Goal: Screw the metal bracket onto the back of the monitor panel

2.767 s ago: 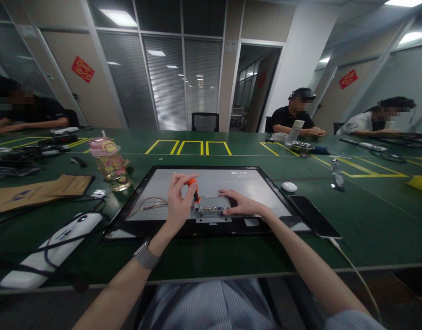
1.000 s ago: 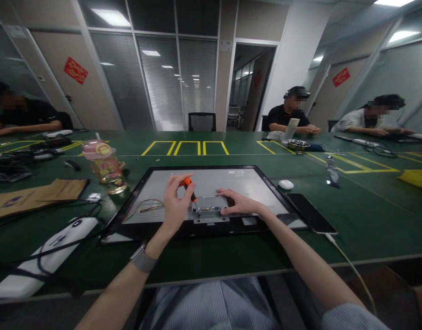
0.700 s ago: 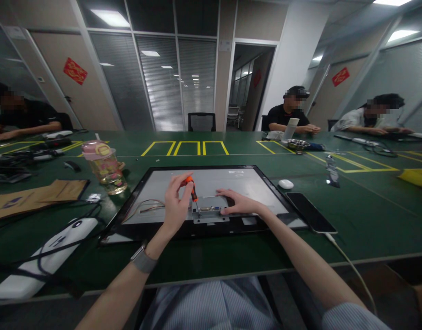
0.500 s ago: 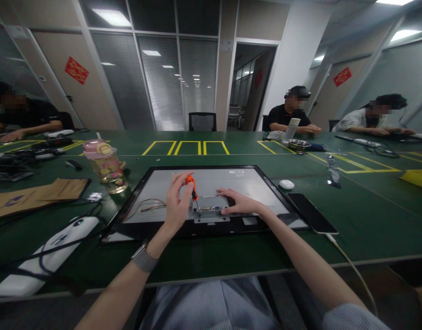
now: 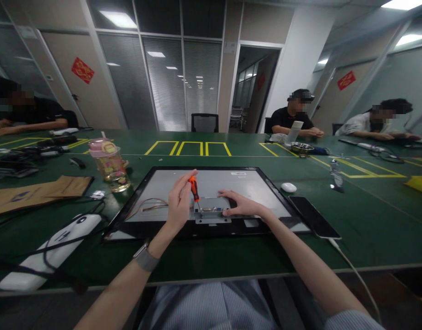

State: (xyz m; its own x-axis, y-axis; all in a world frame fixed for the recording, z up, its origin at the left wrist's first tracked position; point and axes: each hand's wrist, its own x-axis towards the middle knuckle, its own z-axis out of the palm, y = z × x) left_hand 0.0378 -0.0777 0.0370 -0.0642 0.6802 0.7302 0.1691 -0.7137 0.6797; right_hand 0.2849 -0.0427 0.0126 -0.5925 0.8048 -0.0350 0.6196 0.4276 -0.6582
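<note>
Left hand [image 5: 178,204] is pinched closed round the orange handle of a small screwdriver [image 5: 194,189], held near upright, tip down on the grey metal bracket [image 5: 212,216] just right of the palm. Right hand [image 5: 240,205] lies flat with fingers spread, pressing the bracket's far right end and grasping nothing. Both hands rest over the monitor back panel [image 5: 252,183]. Loose wires [image 5: 149,204] sit just left of the left hand. Phone [image 5: 314,216] and white mouse [image 5: 288,187] lie right of the right hand, and a pink bottle [image 5: 109,165] stands well left.
</note>
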